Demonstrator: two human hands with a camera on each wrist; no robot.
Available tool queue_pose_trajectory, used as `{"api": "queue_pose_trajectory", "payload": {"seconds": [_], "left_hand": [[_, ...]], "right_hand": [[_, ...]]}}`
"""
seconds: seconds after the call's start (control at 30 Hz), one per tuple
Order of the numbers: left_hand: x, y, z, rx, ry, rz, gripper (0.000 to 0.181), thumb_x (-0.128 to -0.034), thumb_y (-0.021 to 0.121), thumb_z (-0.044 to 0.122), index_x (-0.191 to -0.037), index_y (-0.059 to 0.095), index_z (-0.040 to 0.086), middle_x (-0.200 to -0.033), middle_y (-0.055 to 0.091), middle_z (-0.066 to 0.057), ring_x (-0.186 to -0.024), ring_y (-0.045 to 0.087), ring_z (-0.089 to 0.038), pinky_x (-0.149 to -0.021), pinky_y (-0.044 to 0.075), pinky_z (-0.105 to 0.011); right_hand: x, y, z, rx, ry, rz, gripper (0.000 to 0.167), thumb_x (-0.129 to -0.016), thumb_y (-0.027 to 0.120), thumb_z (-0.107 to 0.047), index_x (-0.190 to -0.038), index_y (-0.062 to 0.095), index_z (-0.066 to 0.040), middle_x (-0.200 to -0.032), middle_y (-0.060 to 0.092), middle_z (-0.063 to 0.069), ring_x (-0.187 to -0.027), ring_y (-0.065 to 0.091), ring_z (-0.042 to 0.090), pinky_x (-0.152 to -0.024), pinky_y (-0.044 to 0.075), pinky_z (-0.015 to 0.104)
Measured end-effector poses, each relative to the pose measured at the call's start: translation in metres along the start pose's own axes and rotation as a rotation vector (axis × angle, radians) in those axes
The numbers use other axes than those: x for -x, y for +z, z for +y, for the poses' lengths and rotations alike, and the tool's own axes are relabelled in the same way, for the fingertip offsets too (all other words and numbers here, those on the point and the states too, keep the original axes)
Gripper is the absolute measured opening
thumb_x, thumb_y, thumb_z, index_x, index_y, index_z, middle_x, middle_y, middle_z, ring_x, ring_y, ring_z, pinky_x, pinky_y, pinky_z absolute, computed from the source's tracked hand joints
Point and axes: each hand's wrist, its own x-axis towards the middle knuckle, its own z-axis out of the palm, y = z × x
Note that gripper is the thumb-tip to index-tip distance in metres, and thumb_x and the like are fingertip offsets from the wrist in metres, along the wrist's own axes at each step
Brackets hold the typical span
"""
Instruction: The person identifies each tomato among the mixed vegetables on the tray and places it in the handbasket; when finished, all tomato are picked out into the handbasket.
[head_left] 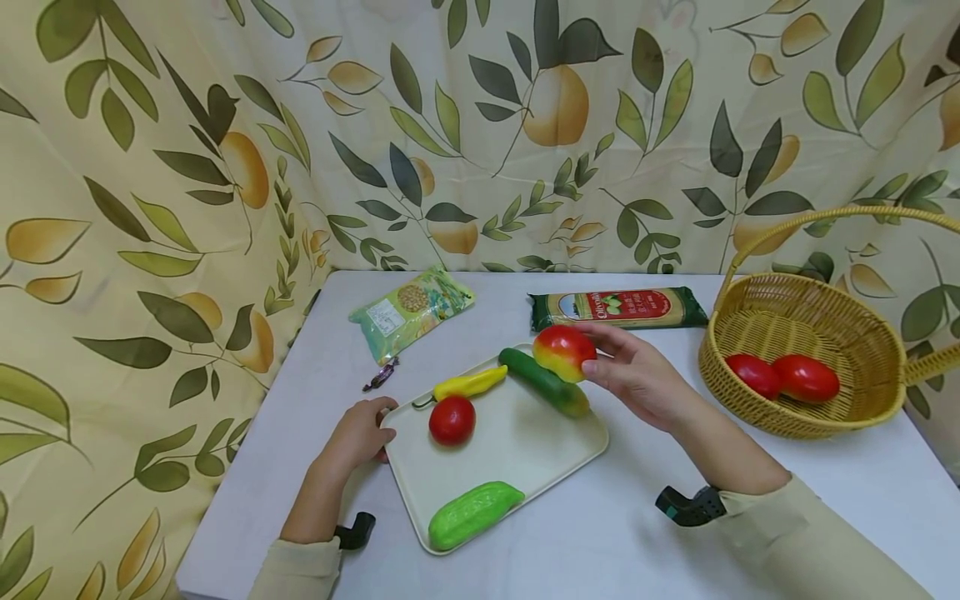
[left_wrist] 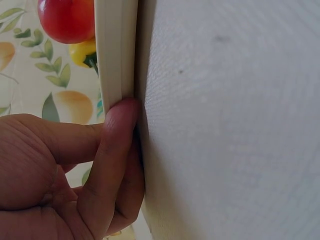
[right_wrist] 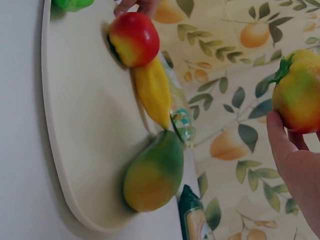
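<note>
My right hand [head_left: 645, 382] holds a red-and-yellow fruit [head_left: 562, 353] with its fingertips above the far right of a cream tray [head_left: 525, 454]. In the right wrist view, this fruit [right_wrist: 297, 95] shows a green leafy stem. My left hand [head_left: 358, 435] grips the tray's left rim; in the left wrist view its thumb and fingers pinch the tray edge [left_wrist: 116, 55]. On the tray lie a yellow pepper [head_left: 471, 383], a red round fruit [head_left: 452, 420], a light green bumpy gourd [head_left: 474, 514] and a long green fruit with a yellowish end [head_left: 540, 379], partly behind the held fruit.
To the right stands a yellow wicker basket [head_left: 810, 429] with a tall handle and two red fruits [head_left: 806, 377] inside. Behind the tray lie a green patterned bag [head_left: 412, 312] and a dark green Olivoila packet [head_left: 618, 308]. A small wrapped candy [head_left: 381, 375] sits near the left hand.
</note>
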Motion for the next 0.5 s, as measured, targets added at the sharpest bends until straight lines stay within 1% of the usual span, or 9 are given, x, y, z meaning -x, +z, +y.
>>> {"api": "queue_pose_trajectory", "payload": {"seconds": [0.27, 0.5], "left_hand": [[-0.0007, -0.0004, 0.0012, -0.014, -0.007, -0.004, 0.039, -0.0894, 0.072, 0.005, -0.127, 0.064, 0.008, -0.088, 0.061, -0.010, -0.064, 0.057, -0.019, -0.059, 0.046, -0.030], [-0.0002, -0.0006, 0.0007, -0.007, -0.003, -0.006, 0.039, -0.0898, 0.071, 0.005, -0.128, 0.064, 0.007, -0.087, 0.060, -0.010, -0.058, 0.057, -0.018, -0.058, 0.047, -0.030]], "right_hand": [[0.0015, -0.0025, -0.0037, -0.014, 0.011, 0.014, 0.050, -0.098, 0.062, -0.004, -0.145, 0.048, -0.012, -0.143, 0.038, 0.015, -0.126, 0.047, 0.027, -0.096, 0.050, 0.032], [0.0029, -0.0050, -0.0060, 0.012, 0.000, 0.025, 0.051, -0.098, 0.062, -0.005, -0.147, 0.047, -0.011, -0.144, 0.036, 0.014, -0.127, 0.046, 0.028, -0.097, 0.050, 0.031]]}}
